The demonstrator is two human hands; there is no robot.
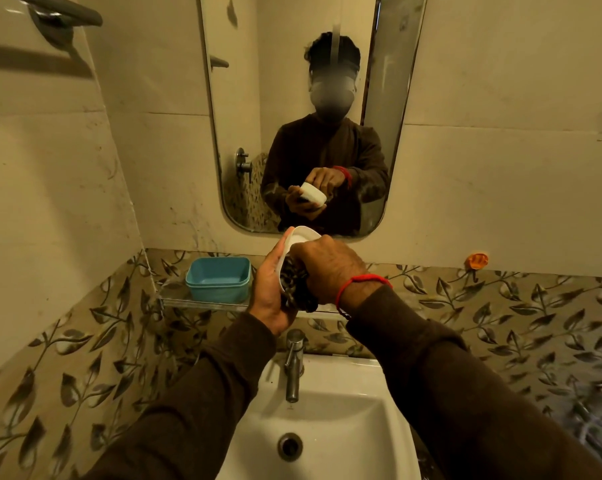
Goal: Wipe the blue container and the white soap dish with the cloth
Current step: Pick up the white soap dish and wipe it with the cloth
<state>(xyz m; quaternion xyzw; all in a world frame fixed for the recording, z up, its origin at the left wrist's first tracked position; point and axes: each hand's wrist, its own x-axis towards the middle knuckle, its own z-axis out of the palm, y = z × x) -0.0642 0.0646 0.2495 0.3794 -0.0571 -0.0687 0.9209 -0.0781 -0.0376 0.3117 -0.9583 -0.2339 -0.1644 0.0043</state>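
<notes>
The white oval plastic soap dish (301, 237) is held tilted above the white ceramic sink (330, 420) by the left hand (270, 292), whose fingers are wrapped around its outer side. A dark patterned cloth (296, 285) is gripped by the right hand (327, 268) and pressed into the dish's hollow. The light blue rectangular plastic container (218, 279) is set on the glass shelf (202, 303) to the left, apart from both hands. A chrome tap (293, 362) is seen below the hands.
</notes>
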